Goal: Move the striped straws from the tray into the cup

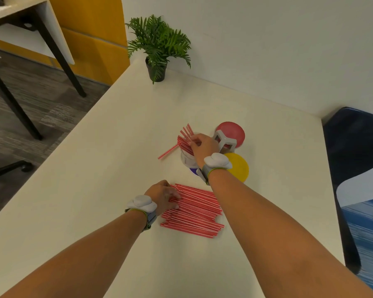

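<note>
A pile of red-and-white striped straws [194,214] lies flat on the white table [108,168]; no tray shows under it. My left hand [163,195] rests on the pile's left end, fingers curled over several straws. Farther back stands a clear cup [186,159] with a bunch of straws [184,139] sticking out, and one straw [168,152] leans out to the left. My right hand [202,144] is over the cup and pinches the bunch of straws at its rim. My right wrist hides most of the cup.
A red disc [233,131] with a small white stool-shaped piece [224,140] on it and a yellow disc [238,166] lie just right of the cup. A potted plant [157,50] stands at the far corner. A blue chair [357,147] is at the right edge.
</note>
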Demonstrator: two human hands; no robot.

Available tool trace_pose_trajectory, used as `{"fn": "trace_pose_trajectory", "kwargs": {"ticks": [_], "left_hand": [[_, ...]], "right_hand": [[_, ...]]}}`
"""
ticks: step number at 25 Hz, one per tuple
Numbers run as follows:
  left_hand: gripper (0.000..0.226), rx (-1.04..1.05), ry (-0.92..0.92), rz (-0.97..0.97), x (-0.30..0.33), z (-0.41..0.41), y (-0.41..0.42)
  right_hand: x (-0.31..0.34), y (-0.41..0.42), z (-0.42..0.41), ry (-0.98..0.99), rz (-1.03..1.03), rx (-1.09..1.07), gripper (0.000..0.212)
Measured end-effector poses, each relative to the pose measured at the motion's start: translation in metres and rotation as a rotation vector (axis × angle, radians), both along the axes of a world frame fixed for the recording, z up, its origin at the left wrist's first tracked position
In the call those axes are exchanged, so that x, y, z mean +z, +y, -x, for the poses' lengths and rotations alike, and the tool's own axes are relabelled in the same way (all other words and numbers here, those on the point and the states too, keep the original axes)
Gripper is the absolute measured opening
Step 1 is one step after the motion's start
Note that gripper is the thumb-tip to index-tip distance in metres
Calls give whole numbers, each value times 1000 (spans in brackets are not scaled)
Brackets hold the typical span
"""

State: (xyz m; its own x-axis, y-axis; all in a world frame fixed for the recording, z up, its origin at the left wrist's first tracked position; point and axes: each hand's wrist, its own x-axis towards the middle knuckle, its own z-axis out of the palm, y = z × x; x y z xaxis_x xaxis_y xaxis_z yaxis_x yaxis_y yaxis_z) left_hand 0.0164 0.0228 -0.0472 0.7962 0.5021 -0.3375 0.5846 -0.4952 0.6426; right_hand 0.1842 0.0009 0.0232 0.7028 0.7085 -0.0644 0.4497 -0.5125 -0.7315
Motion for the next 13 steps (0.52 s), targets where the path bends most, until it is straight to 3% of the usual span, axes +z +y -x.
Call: {"fn": "trace_pose_trajectory", "kwargs": {"ticks": [4, 10, 13], "left_hand": [[32, 36, -13, 6, -2, 1, -2], [26, 445, -206, -22, 2, -2, 29], [38, 488, -173, -24, 4, -9, 57]], "right_hand": [[-1, -7, -1, -10, 15, 20, 24], [4, -23, 8, 41, -173, 23, 24], [-3, -42, 15, 86, -226, 49, 26]]}}
